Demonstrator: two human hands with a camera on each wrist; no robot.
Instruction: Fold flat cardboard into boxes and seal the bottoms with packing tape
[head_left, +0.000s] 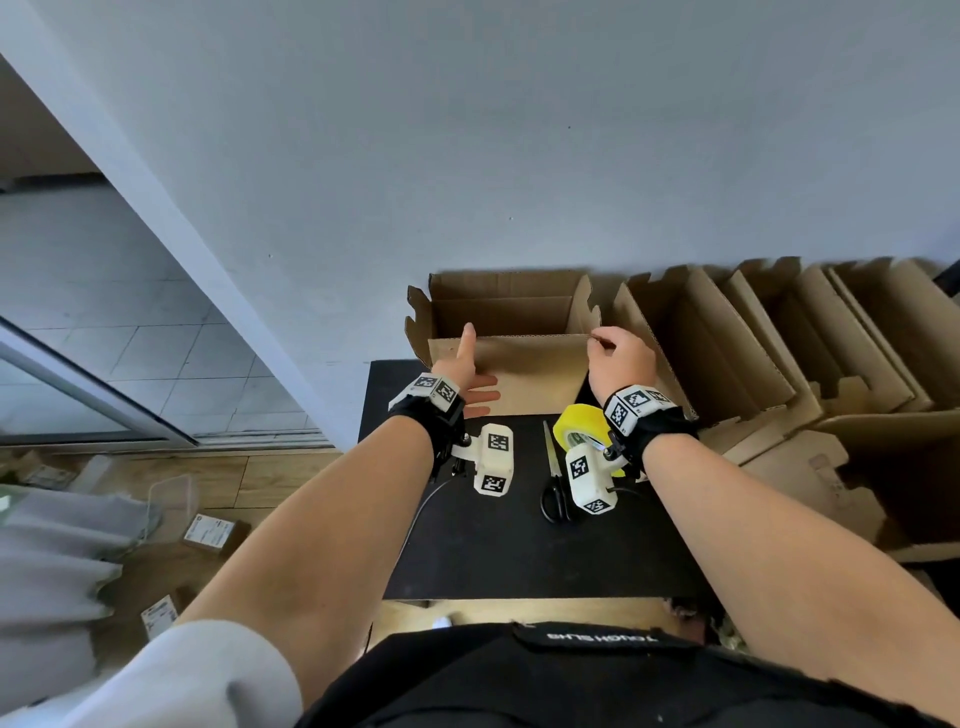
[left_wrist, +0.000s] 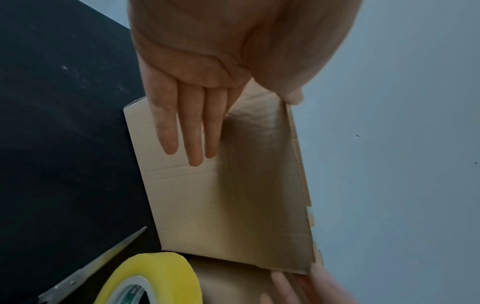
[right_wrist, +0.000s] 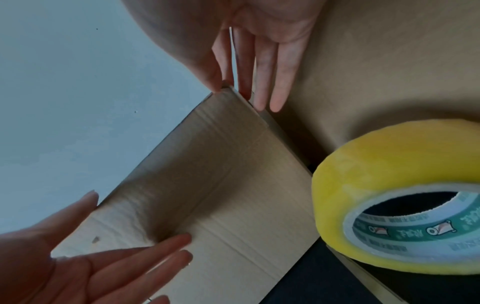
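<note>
The left hand (head_left: 464, 375) lies flat with straight fingers (left_wrist: 192, 131) spread against the near wall of the cardboard box (head_left: 524, 371), its thumb hooked over that wall's top edge near the left corner. The right hand (head_left: 618, 364) pinches the same top edge at the right corner, thumb on one side and fingertips (right_wrist: 259, 96) on the other, the remaining fingers held straight alongside. The box stands open-topped at the far edge of the black table (head_left: 498, 551), its back flap against the pale wall (head_left: 519, 130) and its side flaps splayed outward, so there is no room behind it. Just right of the box, a row of opened boxes (head_left: 753, 343) leans along the wall, the nearest one close beside the right hand's corner. On the table near the box's right front corner stands a yellow tape roll (head_left: 579, 428), close under the right wrist, and scissors (head_left: 553, 478) lie just left of the roll, blades pointing towards the box. The table surface between the forearms is bare and dark up to its near edge. Left of the table the floor (head_left: 156, 514) drops away, with small packages (head_left: 208, 530) scattered on it.
</note>
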